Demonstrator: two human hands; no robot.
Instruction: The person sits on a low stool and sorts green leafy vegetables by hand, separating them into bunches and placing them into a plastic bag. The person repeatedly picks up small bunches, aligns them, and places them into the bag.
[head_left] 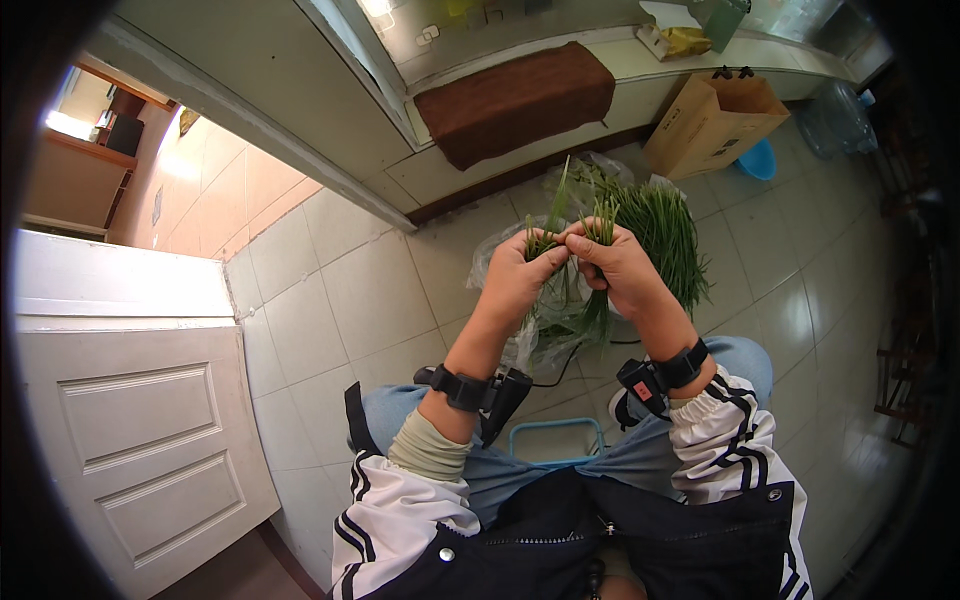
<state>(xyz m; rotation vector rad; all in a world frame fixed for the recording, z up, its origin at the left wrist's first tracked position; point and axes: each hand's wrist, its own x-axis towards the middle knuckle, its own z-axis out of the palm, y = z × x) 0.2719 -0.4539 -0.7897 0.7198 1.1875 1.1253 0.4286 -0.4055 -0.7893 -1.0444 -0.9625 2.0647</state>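
Note:
My left hand (pixel 517 268) is closed round a small bunch of long green stalks that look like garlic chives (pixel 541 242). Close beside it, my right hand (pixel 618 262) grips another bunch of the chives (pixel 601 226), whose leaves hang below the fist. The thumbs and fingertips of both hands meet between the two bunches. On the floor, just beyond and to the right of my right hand, lies a large pile of chives (pixel 660 235). Crumpled clear plastic (pixel 486 262) spreads under and around my hands.
A brown paper bag (pixel 712 125) stands against the wall ledge at the far right, with a blue basin (pixel 757 160) and a large clear water bottle (pixel 838 118) nearby. A brown cloth (pixel 520 100) drapes over the ledge. At left is a white panelled door (pixel 150 430).

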